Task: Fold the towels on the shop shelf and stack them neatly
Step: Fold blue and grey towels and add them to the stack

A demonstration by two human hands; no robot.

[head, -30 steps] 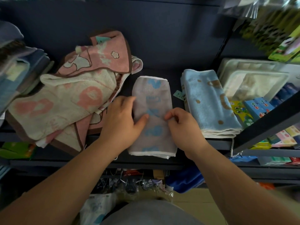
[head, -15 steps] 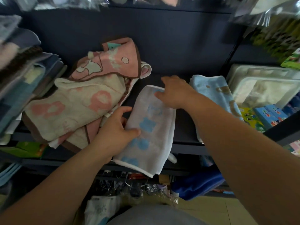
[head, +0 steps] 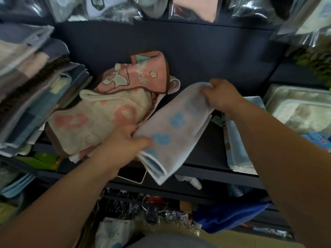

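Translucent plastic trays (head: 295,104): set to the right of the right grip (head: 221,94). Green packets (head: 44,158): lodged below and left of the left grip (head: 125,140). Plastic-wrapped packets (head: 111,8): hung above both grips. Blue fabric bundle (head: 231,217), cellophane-wrapped goods (head: 161,217): stored beneath both grips.

Dark navy shelf (head: 206,153), dark back panel behind. Far left: tall tilted stack of folded towels (head: 30,90), blues, greys, beige. Just beside it, a loose unfolded heap: cream towel with pink shapes (head: 100,117), and a pink towel with brown border (head: 148,76) on top toward the back. Right side: folded light-blue towel (head: 238,153), flat, reaching the front edge, partly hidden. Small green tag (head: 217,120) beside it. White towel with blue shapes (head: 179,126) slants over the middle and past the front edge; contact with the shelf unclear.
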